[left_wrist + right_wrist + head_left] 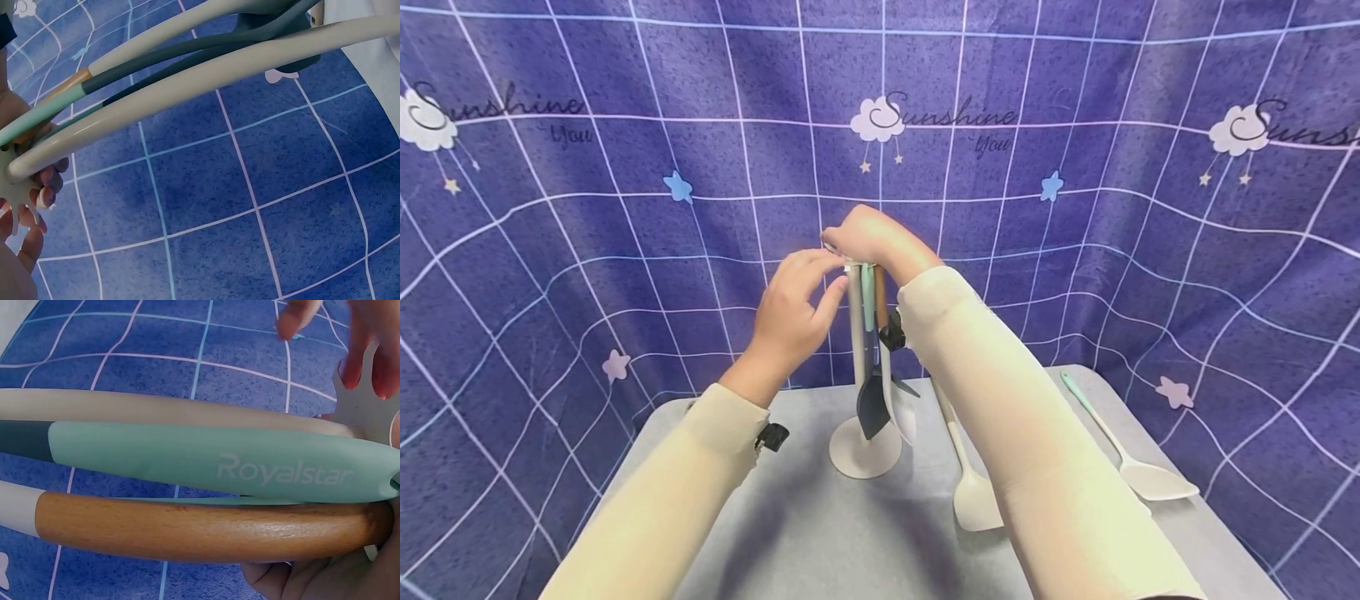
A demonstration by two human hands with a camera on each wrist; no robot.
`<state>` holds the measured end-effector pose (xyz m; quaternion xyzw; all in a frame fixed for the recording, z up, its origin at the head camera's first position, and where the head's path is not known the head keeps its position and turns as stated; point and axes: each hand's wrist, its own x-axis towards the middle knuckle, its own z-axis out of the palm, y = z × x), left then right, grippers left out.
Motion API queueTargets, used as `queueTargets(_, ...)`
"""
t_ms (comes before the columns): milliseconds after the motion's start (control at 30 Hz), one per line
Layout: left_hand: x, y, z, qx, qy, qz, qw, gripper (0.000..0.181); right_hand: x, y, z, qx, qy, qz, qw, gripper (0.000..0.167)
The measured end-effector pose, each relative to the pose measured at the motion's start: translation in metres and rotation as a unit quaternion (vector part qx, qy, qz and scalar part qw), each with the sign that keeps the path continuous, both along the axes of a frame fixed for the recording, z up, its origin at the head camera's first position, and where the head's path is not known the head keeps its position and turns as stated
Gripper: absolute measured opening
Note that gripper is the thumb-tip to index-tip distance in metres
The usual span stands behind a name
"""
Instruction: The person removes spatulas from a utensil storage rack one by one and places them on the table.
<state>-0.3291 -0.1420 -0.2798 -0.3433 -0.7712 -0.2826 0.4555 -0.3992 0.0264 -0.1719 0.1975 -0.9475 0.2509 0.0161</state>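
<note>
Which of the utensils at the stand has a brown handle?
The white-shafted utensil, its upper end at the right hand; the other utensils' visible handles there are mint, one printed Royalstar.

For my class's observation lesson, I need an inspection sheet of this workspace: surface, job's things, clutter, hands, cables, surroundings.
Surface: matte light-grey tabletop.
Job's things: off-white utensil stand, round-based, upright; beside its pole, heads down, a dark-grey utensil with mint-green handle and a white utensil with brown wooden handle.
Clutter: lying loose, a white broad-bladed turner and a white, mint-green-handled utensil.
Hands: left hand at the stand's top, thumb apart; right hand bent over it, grip unclear.
Cables: nothing seen.
Surroundings: purple-blue gridded fabric with clouds and stars.
</note>
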Motion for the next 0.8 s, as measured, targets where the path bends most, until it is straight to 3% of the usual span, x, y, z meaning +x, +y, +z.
queueTargets(33, 0.001, 0.000, 0.000, -0.001, -0.006, 0.001, 1.0000, 0.029, -0.011, 0.000, -0.004, -0.005, -0.008, 0.000, 1.0000, 0.049)
queueTargets(100, 0.001, 0.001, -0.002, 0.000, -0.012, 0.004, 0.9999, 0.028, -0.012, 0.000, -0.004, -0.001, -0.006, 0.000, 1.0000, 0.050)
queueTargets(133, 0.002, 0.001, -0.002, 0.000, -0.012, 0.006, 0.9999, 0.028, -0.022, 0.000, -0.007, 0.002, -0.007, -0.001, 1.0000, 0.050)
queueTargets(200, 0.002, 0.002, -0.002, 0.001, -0.006, 0.009, 0.9999, 0.027, -0.025, -0.001, -0.008, 0.003, -0.005, 0.000, 1.0000, 0.051)
queueTargets(233, 0.003, 0.002, -0.002, 0.001, -0.003, 0.010, 0.9999, 0.027, -0.037, 0.000, -0.012, -0.006, -0.010, 0.002, 0.9999, 0.052)
queueTargets(267, 0.003, 0.002, -0.002, 0.003, 0.001, 0.010, 0.9999, 0.027, -0.025, 0.000, -0.007, -0.007, -0.005, 0.006, 0.9999, 0.052)
queueTargets(333, 0.003, 0.003, -0.001, 0.008, 0.009, 0.011, 0.9999, 0.026, -0.023, 0.001, -0.007, -0.022, -0.002, 0.013, 0.9997, 0.054)
queueTargets(367, 0.003, 0.004, -0.001, 0.012, 0.012, 0.011, 0.9998, 0.026, -0.013, 0.002, -0.004, -0.032, -0.002, 0.017, 0.9994, 0.055)
queueTargets(433, 0.003, 0.004, 0.000, 0.017, 0.020, 0.011, 0.9996, 0.026, -0.007, 0.004, -0.002, -0.049, -0.011, 0.021, 0.9985, 0.056)
queueTargets(467, 0.003, 0.005, 0.000, 0.019, 0.021, 0.011, 0.9995, 0.026, 0.006, 0.006, 0.002, -0.052, -0.009, 0.021, 0.9984, 0.054)
queueTargets(667, 0.002, 0.007, 0.003, 0.022, 0.014, 0.019, 0.9995, 0.026, 0.014, 0.016, 0.002, -0.123, -0.069, 0.011, 0.9899, 0.035)
queueTargets(800, 0.002, 0.007, 0.005, 0.018, 0.000, 0.026, 0.9995, 0.025, 0.014, 0.025, -0.004, -0.180, -0.113, 0.027, 0.9767, 0.038)
